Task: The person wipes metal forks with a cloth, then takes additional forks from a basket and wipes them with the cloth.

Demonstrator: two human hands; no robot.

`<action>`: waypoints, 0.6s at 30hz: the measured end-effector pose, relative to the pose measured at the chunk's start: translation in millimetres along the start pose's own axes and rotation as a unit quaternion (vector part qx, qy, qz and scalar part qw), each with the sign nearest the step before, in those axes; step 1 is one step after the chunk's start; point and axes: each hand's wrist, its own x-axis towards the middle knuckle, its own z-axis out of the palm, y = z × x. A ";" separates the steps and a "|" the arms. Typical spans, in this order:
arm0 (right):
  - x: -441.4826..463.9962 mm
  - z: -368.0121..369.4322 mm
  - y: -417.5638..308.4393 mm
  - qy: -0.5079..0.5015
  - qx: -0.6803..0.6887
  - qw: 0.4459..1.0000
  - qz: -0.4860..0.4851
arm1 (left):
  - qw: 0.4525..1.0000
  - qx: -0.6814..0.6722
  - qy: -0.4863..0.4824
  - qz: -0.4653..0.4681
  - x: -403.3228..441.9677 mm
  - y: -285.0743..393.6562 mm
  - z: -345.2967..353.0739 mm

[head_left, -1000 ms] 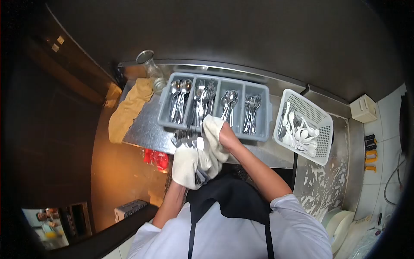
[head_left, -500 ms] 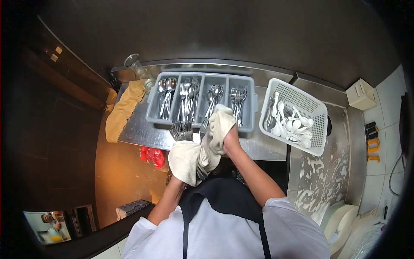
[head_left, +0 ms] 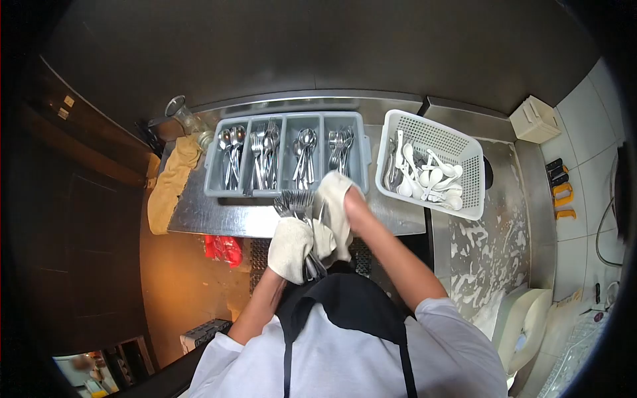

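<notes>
The cloth point(head_left: 290, 250) hides the left hand and the middles of the forks point(head_left: 295, 201). The right hand point(head_left: 355, 207) is blurred, its fingertips covered.

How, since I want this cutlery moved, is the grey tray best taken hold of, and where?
Probably by the lugs on its short ends, left and right, one hand from each side. The grey tray is long, with cutlery in all four compartments, so holding both ends should keep it level.

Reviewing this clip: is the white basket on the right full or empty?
Partly full: white spoons lie in the white basket, with bare perforated plastic beside them.
</notes>
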 end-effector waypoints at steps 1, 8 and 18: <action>18.2 -20.4 -1.0 -0.047 -0.059 0.997 0.001 | 1.000 -0.024 0.015 -0.011 -3.4 -1.4 13.4; -33.2 -10.1 4.3 -0.070 -0.150 0.986 -0.019 | 1.000 0.017 -0.002 0.006 9.9 7.3 -9.5; -36.4 -0.2 24.7 -0.013 -0.314 0.929 -0.196 | 0.996 -0.058 0.068 0.006 -1.2 2.6 19.3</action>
